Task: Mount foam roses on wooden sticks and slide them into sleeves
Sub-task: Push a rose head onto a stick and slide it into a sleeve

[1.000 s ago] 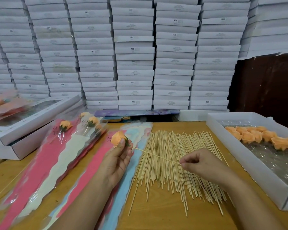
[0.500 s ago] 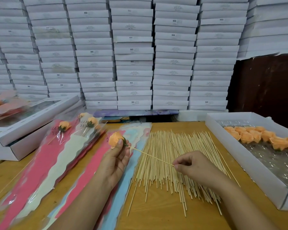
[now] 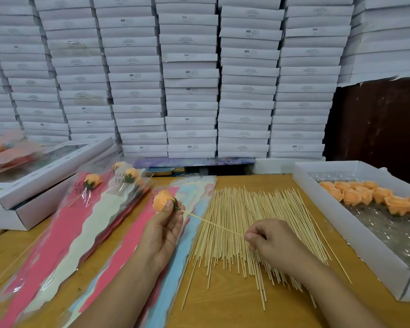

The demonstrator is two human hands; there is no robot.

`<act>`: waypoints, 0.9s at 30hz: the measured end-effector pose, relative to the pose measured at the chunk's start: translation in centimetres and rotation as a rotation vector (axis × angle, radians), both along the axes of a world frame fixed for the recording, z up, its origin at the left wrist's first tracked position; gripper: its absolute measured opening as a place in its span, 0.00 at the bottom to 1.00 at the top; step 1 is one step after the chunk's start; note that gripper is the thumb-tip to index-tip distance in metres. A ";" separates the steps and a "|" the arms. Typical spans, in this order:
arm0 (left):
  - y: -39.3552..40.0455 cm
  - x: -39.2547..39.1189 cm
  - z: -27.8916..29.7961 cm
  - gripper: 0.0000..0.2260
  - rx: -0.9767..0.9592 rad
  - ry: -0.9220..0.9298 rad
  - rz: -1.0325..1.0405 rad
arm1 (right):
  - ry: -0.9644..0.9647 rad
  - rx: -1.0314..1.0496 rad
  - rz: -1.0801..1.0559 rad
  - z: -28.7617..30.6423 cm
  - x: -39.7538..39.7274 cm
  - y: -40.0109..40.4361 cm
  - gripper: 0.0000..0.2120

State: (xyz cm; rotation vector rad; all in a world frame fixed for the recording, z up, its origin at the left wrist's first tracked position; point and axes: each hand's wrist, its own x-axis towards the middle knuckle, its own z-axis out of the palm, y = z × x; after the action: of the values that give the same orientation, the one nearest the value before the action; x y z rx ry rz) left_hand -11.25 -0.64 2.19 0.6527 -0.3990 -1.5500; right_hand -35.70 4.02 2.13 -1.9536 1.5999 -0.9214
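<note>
Foam rose [image 3: 162, 202]: orange, with a green base, held above the sleeves near the middle of the desk [image 3: 234, 311]; its base sits on the tip of a wooden stick [image 3: 211, 223].
Left hand [image 3: 162, 229]: palm up, thumb and fingers [image 3: 168, 207] curled round the rose head and its green base.
Right hand [image 3: 273, 245]: fingertips pinch the near end of the stick, just above the stick pile.
Stick: thin and pale, slanting from the rose down and right to the right hand.
Stick pile [image 3: 251, 230]: many loose wooden sticks spread flat on the desk, between the sleeves and the white tray.
Empty sleeves [image 3: 118, 254]: flat pink, cream and blue clear-fronted wrappers fanned out under the left forearm.
Filled sleeves [image 3: 97, 200]: stacked to the left, orange roses on sticks showing inside.
White tray [image 3: 355, 235]: at the right edge of the desk, with a row of loose orange roses [image 3: 369, 195] at its far end.
Stacked white boxes [image 3: 189, 79]: fill the wall behind the desk.
</note>
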 end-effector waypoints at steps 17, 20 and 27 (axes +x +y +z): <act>-0.1 -0.2 0.3 0.13 -0.071 -0.056 -0.038 | -0.141 0.114 0.069 0.6 -0.1 0.2 0.12; 0.2 -0.2 1.2 0.15 -0.055 -0.213 -0.025 | -0.297 0.129 0.050 1.1 -0.6 0.1 0.11; -1.9 3.0 3.6 0.06 0.049 -0.898 0.107 | -0.664 0.186 0.077 1.6 -1.7 -0.3 0.08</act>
State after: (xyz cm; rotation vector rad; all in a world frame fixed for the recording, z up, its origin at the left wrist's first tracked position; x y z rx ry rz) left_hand -8.29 -2.58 5.80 1.3780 -0.9726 -1.0936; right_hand -37.42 3.72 3.68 -1.3649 1.1624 -1.1797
